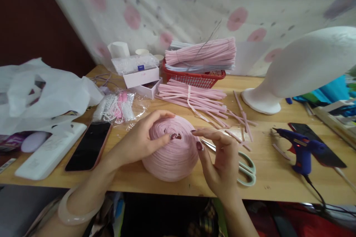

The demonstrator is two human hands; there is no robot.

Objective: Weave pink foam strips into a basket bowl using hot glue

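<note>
A pink dome-shaped piece (175, 155), coiled from fuzzy pink stems, rests on the wooden table (278, 177) near its front edge. My left hand (140, 139) curls over its top left side and grips it, fingertips at the small opening on top. My right hand (219, 159) stands beside the dome's right side with fingers partly stretched, fingertips touching its upper edge, holding nothing I can see. Mint-handled scissors (246, 168) lie just behind my right hand.
Loose pink stems (194, 98) lie behind the dome, more in a red basket (194, 77). A blue glue gun (300, 148), a foam head form (300, 66), a phone (89, 146), a bead bag (116, 105), white boxes (140, 76) and a plastic bag (41, 92) surround the work spot.
</note>
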